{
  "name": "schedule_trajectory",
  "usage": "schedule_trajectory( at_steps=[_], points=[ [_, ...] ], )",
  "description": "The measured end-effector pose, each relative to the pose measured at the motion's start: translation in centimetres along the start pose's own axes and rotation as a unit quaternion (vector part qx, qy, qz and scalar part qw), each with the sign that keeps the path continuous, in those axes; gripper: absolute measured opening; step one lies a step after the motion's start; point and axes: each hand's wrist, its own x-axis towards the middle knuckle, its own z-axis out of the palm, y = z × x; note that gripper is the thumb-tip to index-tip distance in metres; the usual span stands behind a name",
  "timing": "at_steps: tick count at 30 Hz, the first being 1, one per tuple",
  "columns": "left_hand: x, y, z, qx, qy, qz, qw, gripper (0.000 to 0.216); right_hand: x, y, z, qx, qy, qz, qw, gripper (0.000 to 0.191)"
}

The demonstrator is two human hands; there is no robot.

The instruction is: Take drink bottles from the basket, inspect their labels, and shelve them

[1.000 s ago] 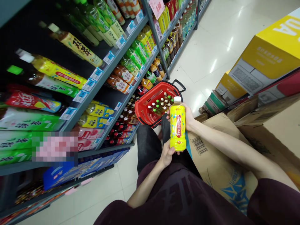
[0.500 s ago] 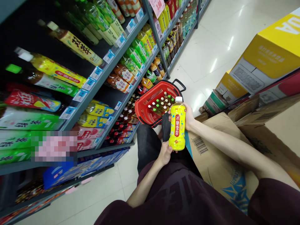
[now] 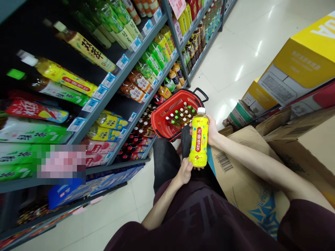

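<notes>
A yellow drink bottle (image 3: 199,139) with a white cap and a red label panel is held nearly upright in front of my body, its label towards me. My right hand (image 3: 212,129) wraps round its upper part from behind, so most of those fingers are hidden. Down at the base, my left hand (image 3: 185,170) grips the bottle's lower left side, thumb in front. Just beyond my knees a red shopping basket (image 3: 160,122) stands on the floor, with several bottles (image 3: 180,115) capped in white and green inside.
On the left, a grey shelf unit (image 3: 104,94) carries rows of drink bottles with price tags along its edges. Opened cardboard boxes (image 3: 238,157) lie close on my right. Behind them rise stacked yellow cartons (image 3: 293,66). Pale floor tiles (image 3: 235,45) run ahead.
The bottle has shifted very slightly to the right in view and tilts a touch more. Both hands keep their hold on it; the basket and shelves look the same.
</notes>
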Motion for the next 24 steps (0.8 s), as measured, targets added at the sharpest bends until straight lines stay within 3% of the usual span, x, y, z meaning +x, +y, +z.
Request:
schedule_trajectory(
  at_steps=[3, 10, 17, 24],
  points=[
    [-0.5, 0.4, 0.7, -0.017, 0.004, -0.020, 1.000, 0.081, 0.0, 0.0, 0.0, -0.003, -0.003, 0.001, 1.000, 0.041],
    [-0.6, 3.1, 0.7, 0.097, 0.177, -0.022, 0.979, 0.069, 0.1, 0.1, -0.1, -0.007, -0.007, -0.021, 1.000, 0.040],
    [1.2, 3.4, 0.6, 0.143, 0.192, -0.083, 0.967, 0.086, 0.1, 0.1, 0.4, -0.024, 0.025, -0.028, 0.999, 0.039],
    [1.6, 3.9, 0.5, 0.124, 0.196, -0.095, 0.968, 0.077, 0.3, 0.1, 0.2, -0.007, 0.031, -0.030, 0.999, 0.041]
  ],
)
